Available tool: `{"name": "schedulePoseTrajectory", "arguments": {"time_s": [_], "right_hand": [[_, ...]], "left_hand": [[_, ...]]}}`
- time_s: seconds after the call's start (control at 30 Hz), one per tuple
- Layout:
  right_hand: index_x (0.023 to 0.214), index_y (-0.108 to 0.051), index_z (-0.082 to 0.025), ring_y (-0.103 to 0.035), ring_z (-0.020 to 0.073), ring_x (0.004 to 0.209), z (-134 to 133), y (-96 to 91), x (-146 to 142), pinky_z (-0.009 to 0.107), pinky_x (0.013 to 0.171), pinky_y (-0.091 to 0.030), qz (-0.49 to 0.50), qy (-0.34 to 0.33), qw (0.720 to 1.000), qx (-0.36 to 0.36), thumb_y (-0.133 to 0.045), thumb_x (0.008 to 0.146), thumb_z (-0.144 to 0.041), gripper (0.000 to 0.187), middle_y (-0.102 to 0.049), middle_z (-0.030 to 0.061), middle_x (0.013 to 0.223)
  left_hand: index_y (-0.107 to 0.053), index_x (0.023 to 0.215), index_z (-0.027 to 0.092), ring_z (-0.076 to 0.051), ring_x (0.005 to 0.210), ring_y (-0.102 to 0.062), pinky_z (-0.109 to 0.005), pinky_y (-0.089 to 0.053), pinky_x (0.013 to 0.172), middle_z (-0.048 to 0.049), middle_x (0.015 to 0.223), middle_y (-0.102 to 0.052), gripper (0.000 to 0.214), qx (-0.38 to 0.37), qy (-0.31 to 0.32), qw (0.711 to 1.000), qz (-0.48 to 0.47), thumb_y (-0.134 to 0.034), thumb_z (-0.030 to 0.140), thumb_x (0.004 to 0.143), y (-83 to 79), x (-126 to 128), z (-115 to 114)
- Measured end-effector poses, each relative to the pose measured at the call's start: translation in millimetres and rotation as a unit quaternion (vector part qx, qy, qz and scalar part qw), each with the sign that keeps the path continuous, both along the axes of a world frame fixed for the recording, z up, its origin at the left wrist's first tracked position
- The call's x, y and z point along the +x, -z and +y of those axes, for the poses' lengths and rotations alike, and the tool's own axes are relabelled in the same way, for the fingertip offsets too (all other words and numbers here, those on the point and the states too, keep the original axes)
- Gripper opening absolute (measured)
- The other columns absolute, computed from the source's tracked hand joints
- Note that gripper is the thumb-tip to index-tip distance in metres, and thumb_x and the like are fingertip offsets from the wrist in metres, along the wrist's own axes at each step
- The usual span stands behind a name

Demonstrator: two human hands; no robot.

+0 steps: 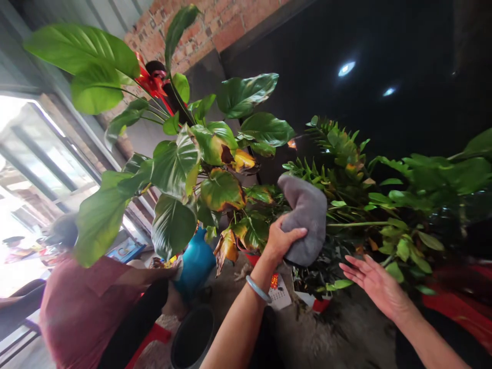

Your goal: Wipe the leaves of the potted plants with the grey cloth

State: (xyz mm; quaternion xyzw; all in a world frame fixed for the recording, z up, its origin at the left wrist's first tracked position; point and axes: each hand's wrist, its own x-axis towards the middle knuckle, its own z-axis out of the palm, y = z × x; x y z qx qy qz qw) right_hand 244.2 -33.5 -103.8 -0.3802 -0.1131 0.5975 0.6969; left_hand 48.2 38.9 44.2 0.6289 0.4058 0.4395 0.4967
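Observation:
My left hand [286, 238] is closed around a folded grey cloth [307, 218], its thumb pressed across the lower part. The cloth's top bends over to the left, in front of the green foliage. To the right, my right hand [374, 284] is held out with fingers stretched and nothing in it, close to the low leaves [407, 248] of a potted plant. A large broad-leaved plant [177, 164] rises to the left of the cloth; several of its lower leaves are yellow and brown at the edges.
A person in a pink shirt [88, 307] sits at the left, by a blue rounded object [197, 261]. A black bucket [192, 335] stands on the floor. Behind the plants is a dark glossy panel [346, 41]; a red bow [151, 82] hangs upper left.

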Motion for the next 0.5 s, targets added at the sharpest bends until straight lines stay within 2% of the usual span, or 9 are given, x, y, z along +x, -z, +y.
{"name": "schedulePoseTrajectory", "arguments": {"time_s": [0.07, 0.13, 0.2, 0.23, 0.27, 0.33, 0.4, 0.47, 0.5], "right_hand": [[0.068, -0.071, -0.027, -0.072, 0.0273, 0.082, -1.0, -0.3, 1.5, 0.048, 0.098, -0.048, 0.002, 0.003, 1.000, -0.008, -0.061, 0.078, -0.042, 0.020, -0.079, 0.0060, 0.083], [0.070, -0.073, -0.025, -0.072, 0.0280, 0.081, -2.1, 0.5, 4.3, 0.047, 0.095, -0.050, 0.005, -0.007, 1.000, -0.028, -0.059, 0.078, -0.042, 0.023, -0.078, 0.0079, 0.080], [0.074, -0.074, -0.024, -0.072, 0.0290, 0.086, -2.3, 2.9, 6.9, 0.046, 0.094, -0.051, 0.007, -0.019, 0.999, -0.040, -0.058, 0.078, -0.043, 0.025, -0.078, 0.0090, 0.081], [0.076, -0.074, -0.024, -0.072, 0.0297, 0.088, -2.0, 4.6, 7.6, 0.047, 0.095, -0.051, 0.005, -0.023, 0.999, -0.042, -0.059, 0.078, -0.044, 0.025, -0.078, 0.0087, 0.082], [0.077, -0.074, -0.025, -0.071, 0.0303, 0.091, -1.3, 6.3, 7.8, 0.047, 0.095, -0.050, 0.000, -0.020, 0.999, -0.039, -0.060, 0.078, -0.045, 0.024, -0.078, 0.0080, 0.082], [0.078, -0.073, -0.027, -0.071, 0.0311, 0.092, 0.8, 9.7, 6.6, 0.049, 0.097, -0.049, -0.016, -0.005, 1.000, -0.022, -0.061, 0.077, -0.047, 0.023, -0.078, 0.0069, 0.084], [0.078, -0.072, -0.027, -0.071, 0.0314, 0.092, 2.9, 11.7, 4.3, 0.052, 0.098, -0.048, -0.028, 0.005, 1.000, -0.008, -0.062, 0.076, -0.049, 0.024, -0.077, 0.0074, 0.090], [0.077, -0.071, -0.026, -0.071, 0.0309, 0.092, 3.9, 11.9, 2.4, 0.053, 0.100, -0.046, -0.031, 0.009, 0.999, 0.002, -0.063, 0.076, -0.049, 0.024, -0.077, 0.0077, 0.096], [0.076, -0.071, -0.026, -0.071, 0.0307, 0.091, 3.9, 11.5, 2.0, 0.053, 0.101, -0.045, -0.030, 0.008, 1.000, 0.005, -0.063, 0.076, -0.048, 0.024, -0.077, 0.0076, 0.096]], "left_hand": [[-0.072, 0.095, 0.017, -0.018, 0.076, -0.060, -0.028, -0.049, 0.071, 0.0000, 0.079, -0.067, 0.049, -0.051, 0.039, 0.993, 0.101, -0.083, 0.030, 0.049, 24.3, -6.5, -9.6], [-0.073, 0.094, 0.020, -0.019, 0.077, -0.061, -0.028, -0.048, 0.071, 0.0016, 0.078, -0.068, 0.050, -0.099, 0.146, 0.961, 0.215, -0.084, 0.029, 0.046, 37.0, -19.0, -27.1], [-0.074, 0.097, 0.022, -0.020, 0.081, -0.062, -0.028, -0.048, 0.072, 0.0022, 0.083, -0.069, 0.054, -0.109, 0.250, 0.921, 0.278, -0.085, 0.029, 0.044, 31.2, -30.3, -42.4], [-0.074, 0.099, 0.023, -0.020, 0.083, -0.063, -0.028, -0.049, 0.073, 0.0021, 0.085, -0.070, 0.056, -0.096, 0.278, 0.914, 0.281, -0.086, 0.030, 0.045, 22.5, -33.0, -46.2], [-0.074, 0.101, 0.023, -0.020, 0.084, -0.063, -0.028, -0.049, 0.074, 0.0018, 0.088, -0.070, 0.057, -0.072, 0.283, 0.918, 0.268, -0.085, 0.030, 0.045, 11.8, -33.1, -46.7], [-0.072, 0.104, 0.021, -0.020, 0.087, -0.062, -0.027, -0.049, 0.077, 0.0005, 0.091, -0.070, 0.058, -0.007, 0.228, 0.953, 0.199, -0.085, 0.030, 0.048, -8.5, -25.4, -38.2], [-0.070, 0.108, 0.019, -0.020, 0.089, -0.061, -0.028, -0.049, 0.081, -0.0011, 0.094, -0.070, 0.059, 0.048, 0.120, 0.985, 0.114, -0.084, 0.030, 0.051, -17.4, -10.8, -22.3], [-0.068, 0.112, 0.018, -0.020, 0.090, -0.061, -0.028, -0.049, 0.082, -0.0022, 0.097, -0.069, 0.058, 0.065, 0.016, 0.996, 0.064, -0.081, 0.028, 0.056, -10.2, 3.3, -9.1], [-0.068, 0.112, 0.017, -0.020, 0.090, -0.061, -0.029, -0.049, 0.082, -0.0025, 0.097, -0.070, 0.056, 0.057, -0.012, 0.996, 0.065, -0.080, 0.027, 0.058, -1.4, 7.8, -6.2]]}}
